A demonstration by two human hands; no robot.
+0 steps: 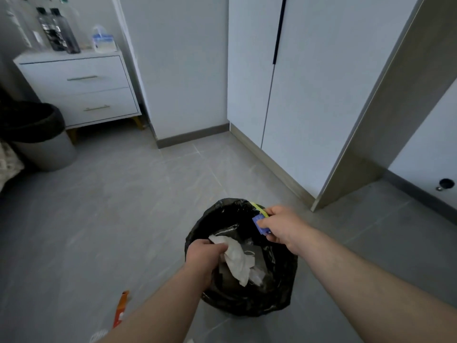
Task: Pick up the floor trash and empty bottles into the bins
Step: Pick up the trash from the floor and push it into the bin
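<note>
Over bin [247, 305], tissue [238, 258] (long axis downward).

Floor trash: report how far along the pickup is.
Done: the black-lined bin already holds some scraps. In hand: the left hand grips crumpled white paper over the bin, and the right hand pinches a blue packet at its rim. Left: an orange wrapper lies on the floor beside the left forearm; dark bottles stand on the nightstand, whether empty I cannot tell.

A white two-drawer nightstand [81, 90] stands on grey floor tiles [118, 194], left of tall white wardrobe doors [291, 107].
</note>
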